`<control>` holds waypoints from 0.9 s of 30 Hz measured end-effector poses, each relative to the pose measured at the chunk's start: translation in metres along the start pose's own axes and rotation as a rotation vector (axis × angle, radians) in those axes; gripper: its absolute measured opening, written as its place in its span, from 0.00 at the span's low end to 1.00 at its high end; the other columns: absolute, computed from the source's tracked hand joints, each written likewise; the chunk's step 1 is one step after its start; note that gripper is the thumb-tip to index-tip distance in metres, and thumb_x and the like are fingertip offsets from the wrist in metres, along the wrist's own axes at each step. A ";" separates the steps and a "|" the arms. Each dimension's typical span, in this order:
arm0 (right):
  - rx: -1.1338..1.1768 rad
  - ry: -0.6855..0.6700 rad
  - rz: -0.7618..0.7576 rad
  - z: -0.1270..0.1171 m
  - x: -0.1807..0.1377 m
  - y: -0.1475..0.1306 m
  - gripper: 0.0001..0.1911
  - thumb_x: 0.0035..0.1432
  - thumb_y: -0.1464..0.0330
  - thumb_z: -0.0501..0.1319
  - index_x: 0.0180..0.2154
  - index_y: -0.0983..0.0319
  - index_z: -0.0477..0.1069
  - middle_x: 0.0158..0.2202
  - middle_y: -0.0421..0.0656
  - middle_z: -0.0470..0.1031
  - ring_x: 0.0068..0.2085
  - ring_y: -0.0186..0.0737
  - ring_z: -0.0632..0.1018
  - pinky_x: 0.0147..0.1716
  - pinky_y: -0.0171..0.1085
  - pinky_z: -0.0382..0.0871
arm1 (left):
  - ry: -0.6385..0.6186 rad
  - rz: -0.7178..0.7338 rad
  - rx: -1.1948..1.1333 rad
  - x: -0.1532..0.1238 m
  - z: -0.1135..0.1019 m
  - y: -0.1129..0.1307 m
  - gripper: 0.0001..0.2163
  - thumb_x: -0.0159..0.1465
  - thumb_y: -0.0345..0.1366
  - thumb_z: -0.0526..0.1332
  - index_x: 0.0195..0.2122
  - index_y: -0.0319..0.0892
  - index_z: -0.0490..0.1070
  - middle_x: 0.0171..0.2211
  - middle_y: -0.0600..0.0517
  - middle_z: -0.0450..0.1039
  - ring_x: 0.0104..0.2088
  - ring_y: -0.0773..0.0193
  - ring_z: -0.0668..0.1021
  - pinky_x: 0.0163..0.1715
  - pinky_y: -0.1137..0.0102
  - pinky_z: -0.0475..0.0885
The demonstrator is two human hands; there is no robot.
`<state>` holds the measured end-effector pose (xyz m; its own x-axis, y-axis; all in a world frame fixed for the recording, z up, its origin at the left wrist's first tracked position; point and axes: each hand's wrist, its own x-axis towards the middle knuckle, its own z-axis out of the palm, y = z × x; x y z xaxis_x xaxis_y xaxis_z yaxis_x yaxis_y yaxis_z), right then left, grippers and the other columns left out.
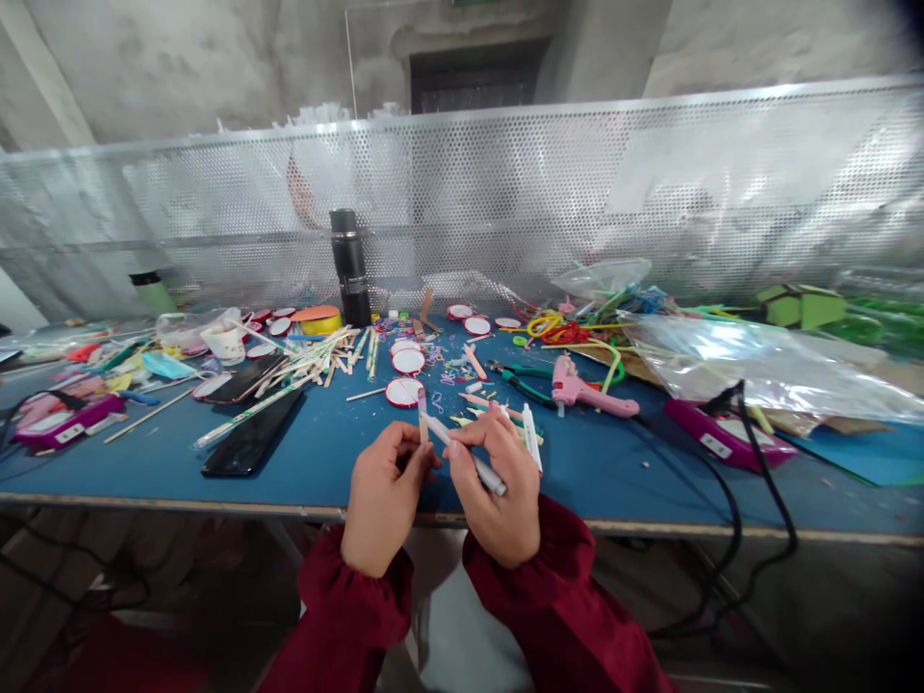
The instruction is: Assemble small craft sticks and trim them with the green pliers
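Note:
My left hand (385,486) pinches a small wooden stick (423,423) upright, its upper end coloured pale purple. In my right hand (498,481) is a white marker pen (485,474), gripped as for writing, with its tip against or very close to the stick. A capped white marker (532,438) lies just right of that hand. Several coloured sticks (491,406) are spread beyond my knuckles. Straight ahead of the stick lies a round white disc with a red rim (405,392).
A pink glue gun (588,390) and green-handled pliers (521,381) lie to the right, near a purple power strip (729,433) with black cables. Leftward are a black phone (254,433) and a pile of wooden sticks (318,361). A black bottle (350,269) stands before a perforated metal screen (462,192).

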<state>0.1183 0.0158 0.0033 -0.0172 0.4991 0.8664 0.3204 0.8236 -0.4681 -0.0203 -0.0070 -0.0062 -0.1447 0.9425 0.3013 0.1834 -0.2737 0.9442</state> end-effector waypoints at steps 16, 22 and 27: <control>-0.004 0.011 0.014 0.000 -0.002 0.002 0.06 0.64 0.72 0.58 0.35 0.56 0.70 0.29 0.37 0.76 0.33 0.40 0.77 0.54 0.50 0.67 | 0.008 0.000 -0.008 0.000 0.000 -0.001 0.09 0.68 0.43 0.63 0.37 0.43 0.74 0.29 0.54 0.78 0.29 0.66 0.77 0.30 0.74 0.70; -0.006 0.040 0.053 -0.001 -0.002 0.001 0.06 0.63 0.72 0.58 0.33 0.56 0.70 0.29 0.37 0.77 0.33 0.40 0.76 0.53 0.49 0.68 | 0.023 -0.019 -0.007 -0.001 0.000 0.000 0.09 0.68 0.43 0.63 0.36 0.43 0.72 0.30 0.54 0.78 0.29 0.66 0.77 0.31 0.73 0.71; 0.008 0.038 0.026 -0.001 -0.001 -0.001 0.06 0.64 0.72 0.58 0.34 0.56 0.70 0.28 0.36 0.76 0.32 0.38 0.77 0.55 0.49 0.68 | 0.031 -0.017 -0.013 -0.001 0.001 0.003 0.09 0.68 0.43 0.63 0.35 0.43 0.73 0.29 0.54 0.79 0.28 0.66 0.78 0.31 0.74 0.71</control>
<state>0.1189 0.0145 0.0031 0.0274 0.5095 0.8600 0.3124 0.8129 -0.4915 -0.0189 -0.0088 -0.0038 -0.1782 0.9406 0.2890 0.1676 -0.2604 0.9508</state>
